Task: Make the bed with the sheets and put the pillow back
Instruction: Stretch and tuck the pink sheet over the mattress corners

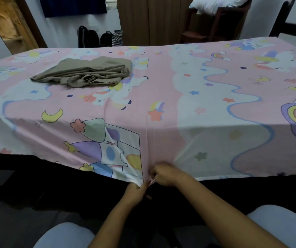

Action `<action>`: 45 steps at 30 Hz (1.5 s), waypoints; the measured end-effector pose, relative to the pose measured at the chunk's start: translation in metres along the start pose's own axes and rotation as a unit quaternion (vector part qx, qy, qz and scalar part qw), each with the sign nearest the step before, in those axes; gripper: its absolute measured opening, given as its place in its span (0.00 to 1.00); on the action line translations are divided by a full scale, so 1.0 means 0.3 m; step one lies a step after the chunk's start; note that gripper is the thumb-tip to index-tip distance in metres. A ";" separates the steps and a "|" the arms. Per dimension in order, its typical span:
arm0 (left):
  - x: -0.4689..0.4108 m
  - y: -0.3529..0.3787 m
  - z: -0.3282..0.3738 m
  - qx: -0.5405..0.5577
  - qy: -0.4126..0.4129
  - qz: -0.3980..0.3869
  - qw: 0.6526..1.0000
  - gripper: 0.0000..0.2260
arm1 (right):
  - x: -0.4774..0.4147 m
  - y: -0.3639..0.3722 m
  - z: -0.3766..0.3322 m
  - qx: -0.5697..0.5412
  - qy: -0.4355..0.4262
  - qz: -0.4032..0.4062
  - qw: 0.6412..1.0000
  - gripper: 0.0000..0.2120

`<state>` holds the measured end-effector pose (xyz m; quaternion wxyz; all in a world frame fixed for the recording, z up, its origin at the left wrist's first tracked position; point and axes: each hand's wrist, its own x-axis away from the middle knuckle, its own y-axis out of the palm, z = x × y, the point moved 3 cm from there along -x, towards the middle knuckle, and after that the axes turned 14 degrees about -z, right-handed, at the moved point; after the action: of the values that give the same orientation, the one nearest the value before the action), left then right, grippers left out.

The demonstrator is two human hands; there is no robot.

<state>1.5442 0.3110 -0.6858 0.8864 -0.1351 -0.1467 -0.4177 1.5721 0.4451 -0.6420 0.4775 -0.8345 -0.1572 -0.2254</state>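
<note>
A: Where's the sheet?

B: Pink cartoon-print sheet [161, 83] spread over the mattress, near edge draped down the side facing the person. Both hands are on that hanging hem, about mid-length.

A: Grip?

B: Left hand [136, 191] pinched shut on the hem from below. Right hand [163, 173] closed just beside it, almost touching; probably bunching the same edge, though the fingers are blurred and I can't confirm.

A: What does the next move turn on?

B: The bed's long axis runs left to right across the view. The grip sits at the bottom of the drape, fabric rising away from it. I'd judge the hem gets pulled down to take out the centre crease.

A: Other items?

B: Folded olive cloth [82, 73] lies on top, far left. White pillow [213, 4] sits on a wooden chair [213, 31] beyond the far side, well apart.
</note>
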 end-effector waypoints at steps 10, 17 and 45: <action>-0.188 -0.054 0.090 -0.096 -0.109 0.076 0.986 0.20 | -0.008 -0.007 0.057 0.027 -0.003 0.104 0.994 0.16; -0.144 -0.016 0.095 0.125 -0.055 0.154 0.979 0.10 | 0.181 0.001 0.226 0.106 0.138 0.267 0.948 0.19; 0.044 -0.713 0.201 0.462 0.055 0.294 0.835 0.27 | -0.090 -0.179 -0.646 0.286 -0.219 0.397 0.844 0.09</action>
<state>1.3765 0.1921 -0.6002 0.9336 0.2762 -0.2267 -0.0283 1.4798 0.3022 -0.5315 0.6967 -0.6799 0.0291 0.2267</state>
